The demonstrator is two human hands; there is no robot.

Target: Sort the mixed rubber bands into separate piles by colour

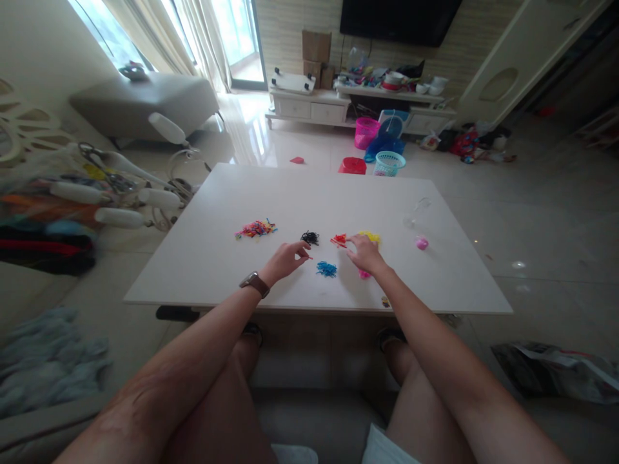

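Note:
My left hand (284, 261), with a watch (254, 283) on its wrist, is closed in a pinch on a small thin red strip (310, 258). Just beyond it lies a pile of black strips (310, 238). Blue strips (327, 269) are heaped to its right. My right hand (366, 254) has thumb and fingers apart at the right side of a pile of red strips (339, 240); whether it touches them I cannot tell. Partly covered by that hand are yellow strips (371, 236) and pink strips (364, 274). A mixed-colour pile (257, 229) sits farther left.
All piles rest on a white table (290, 187). Toward its right side are a pink round object (422, 243) and a clear item (416, 212). A small brownish piece (385, 301) lies by the near edge. Past the table stand a red stool-like object (353, 165) and a light-blue basket (389, 162).

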